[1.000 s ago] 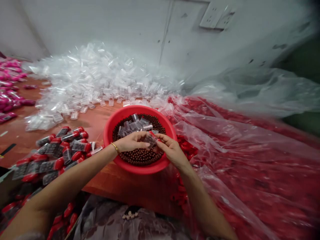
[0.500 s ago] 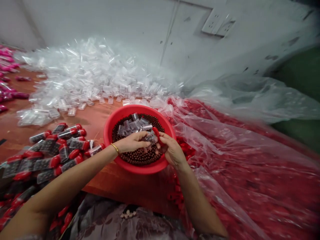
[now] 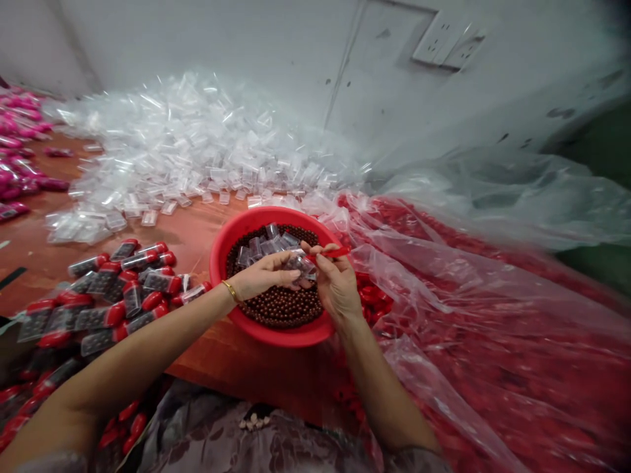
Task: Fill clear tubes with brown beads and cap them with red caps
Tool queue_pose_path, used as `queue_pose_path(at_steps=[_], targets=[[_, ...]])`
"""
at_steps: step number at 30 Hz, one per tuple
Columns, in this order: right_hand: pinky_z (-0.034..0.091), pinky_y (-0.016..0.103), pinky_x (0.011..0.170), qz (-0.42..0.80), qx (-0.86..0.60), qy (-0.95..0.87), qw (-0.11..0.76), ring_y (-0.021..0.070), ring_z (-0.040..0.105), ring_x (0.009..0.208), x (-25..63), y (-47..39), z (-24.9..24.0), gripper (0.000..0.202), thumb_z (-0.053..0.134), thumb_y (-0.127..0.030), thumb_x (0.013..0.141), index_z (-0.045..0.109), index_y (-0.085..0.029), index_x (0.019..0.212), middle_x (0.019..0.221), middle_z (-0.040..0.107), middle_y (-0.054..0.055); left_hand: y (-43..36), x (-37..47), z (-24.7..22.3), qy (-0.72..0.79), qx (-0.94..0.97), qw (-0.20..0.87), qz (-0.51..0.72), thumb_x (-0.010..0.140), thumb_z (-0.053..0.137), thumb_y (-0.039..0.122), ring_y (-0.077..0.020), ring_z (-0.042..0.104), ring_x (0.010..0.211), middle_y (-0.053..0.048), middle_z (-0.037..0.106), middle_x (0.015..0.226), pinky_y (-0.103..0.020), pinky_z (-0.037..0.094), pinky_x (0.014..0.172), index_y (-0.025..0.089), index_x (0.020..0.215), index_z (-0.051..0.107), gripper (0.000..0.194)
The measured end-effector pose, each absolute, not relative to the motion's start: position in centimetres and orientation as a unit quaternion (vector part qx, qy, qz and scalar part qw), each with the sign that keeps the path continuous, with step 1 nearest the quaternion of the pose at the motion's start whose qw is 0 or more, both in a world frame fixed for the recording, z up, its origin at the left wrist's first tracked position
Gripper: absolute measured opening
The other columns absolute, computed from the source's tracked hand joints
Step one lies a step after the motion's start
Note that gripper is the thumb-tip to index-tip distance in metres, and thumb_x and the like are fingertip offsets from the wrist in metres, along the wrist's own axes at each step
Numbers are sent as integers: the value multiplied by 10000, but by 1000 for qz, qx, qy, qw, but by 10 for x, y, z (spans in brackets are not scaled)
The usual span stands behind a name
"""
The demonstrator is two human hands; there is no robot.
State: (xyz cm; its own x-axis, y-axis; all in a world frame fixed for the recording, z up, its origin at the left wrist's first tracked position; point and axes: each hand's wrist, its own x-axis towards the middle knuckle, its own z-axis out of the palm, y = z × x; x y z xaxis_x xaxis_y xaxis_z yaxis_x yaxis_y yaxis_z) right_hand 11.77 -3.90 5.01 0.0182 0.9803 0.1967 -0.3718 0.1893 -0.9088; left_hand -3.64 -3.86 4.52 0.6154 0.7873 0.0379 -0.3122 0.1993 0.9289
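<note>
Over the far right half of the red bowl (image 3: 283,336), the right hand (image 3: 339,282) holds a red cap (image 3: 337,251), thumb and fingertips pinched close on it. The cap lies at 12 o'clock from the right palm, its long axis running roughly from 9 to 3 o'clock. From the fingers of the left hand (image 3: 269,274), it lies at about 2 o'clock; the right hand is clearly the nearer.

The left fingers are bent partway in, thumb towards 3 o'clock, and hold a clear box (image 3: 304,265) at their tips. The box sits between the two hands, at about 8 o'clock from the cap. Whether cap and box touch cannot be established; nor can the box's long axis or contents.

Below the hands, brown beads (image 3: 280,309) fill the bowl, with loose clear boxes (image 3: 269,244) lying on them at 11 o'clock from the held box. On the desk (image 3: 207,355), capped boxes (image 3: 123,286) lie at 9 o'clock from the bowl; a heap of red caps under plastic (image 3: 493,315) lies at 3 o'clock.
</note>
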Motion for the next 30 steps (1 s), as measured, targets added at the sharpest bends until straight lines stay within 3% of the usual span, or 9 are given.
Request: queue_pose_path(at_steps=[4,11,16,20,23,26,30], targets=[[453,352,929,469,-377,-492,629,149,631,912,129,-45,42,132,701,-224,684,569,-223,692,888,660,-19,-38,-35,45,248,510,723,395,720,713,388,-131,625,843,-52,643,937,-267,470,796,149,1054,573,434],[461,382,938,394,-413,-582,580,197,626,1006,141,-53,35,125,629,-308,795,691,-201,791,1045,689,48,-39,-32,45,226,507,729,400,688,747,381,-111,624,804,-35,637,904,-223,475,738,143,960,580,398],[514,354,864,219,-455,-661,555,180,663,898,143,-56,30,198,628,-268,800,682,-222,985,975,717,34,-39,-33,43,230,492,738,401,682,756,359,-112,634,784,-31,649,866,-232,489,748,142,934,577,378],[520,363,846,73,-446,-745,490,202,673,879,157,-54,25,237,639,-279,787,696,-231,1012,974,727,57,-40,-35,45,238,487,735,406,702,739,366,-124,644,797,-36,649,855,-245,502,757,140,935,572,365],[548,302,642,135,-477,-714,495,163,664,666,164,-54,31,276,564,-313,841,676,-209,1070,857,729,48,-40,-34,46,245,510,726,391,717,719,392,-123,640,780,-58,643,913,-242,511,721,138,968,557,392],[486,240,455,249,-486,-678,492,108,563,462,162,-55,45,324,488,-343,880,653,-196,1117,699,685,1,-40,-31,45,242,546,708,377,733,686,441,-112,613,733,-44,622,877,-247,518,674,140,972,523,417],[544,276,591,268,-447,-728,445,142,642,631,151,-55,55,305,490,-309,877,671,-205,1098,804,707,19,-41,-30,41,264,611,647,374,783,614,456,-81,551,629,7,543,782,-227,486,601,137,986,487,399]])
